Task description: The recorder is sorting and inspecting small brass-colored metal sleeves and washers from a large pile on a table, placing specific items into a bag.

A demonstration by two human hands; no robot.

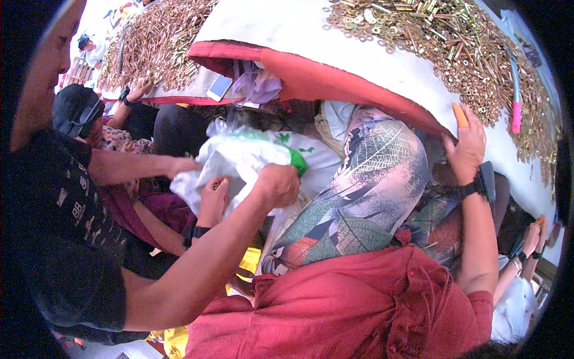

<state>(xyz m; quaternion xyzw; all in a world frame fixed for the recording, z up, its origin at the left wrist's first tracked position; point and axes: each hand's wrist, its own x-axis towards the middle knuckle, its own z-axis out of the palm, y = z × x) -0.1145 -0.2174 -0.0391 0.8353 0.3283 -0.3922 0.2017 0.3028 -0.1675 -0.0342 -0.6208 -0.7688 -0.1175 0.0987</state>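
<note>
My right hand lies on the padded edge of the white-covered table, its fingers apart. An orange cover sits on one finger and a black band goes round the wrist. What appears to be my left hand is raised beside a white bag with green print. Its fingers curl around a few small brass-coloured metal pieces. A co-worker's bare forearm crosses in front and hides most of my left arm. The co-worker's two hands grip and pull at the bag above my lap.
Heaps of brass-coloured screws and washers cover the far table; another heap lies at the upper left. A phone and purple cloth are by the red rim. A pink-tipped tool lies right. Other people sit on both sides.
</note>
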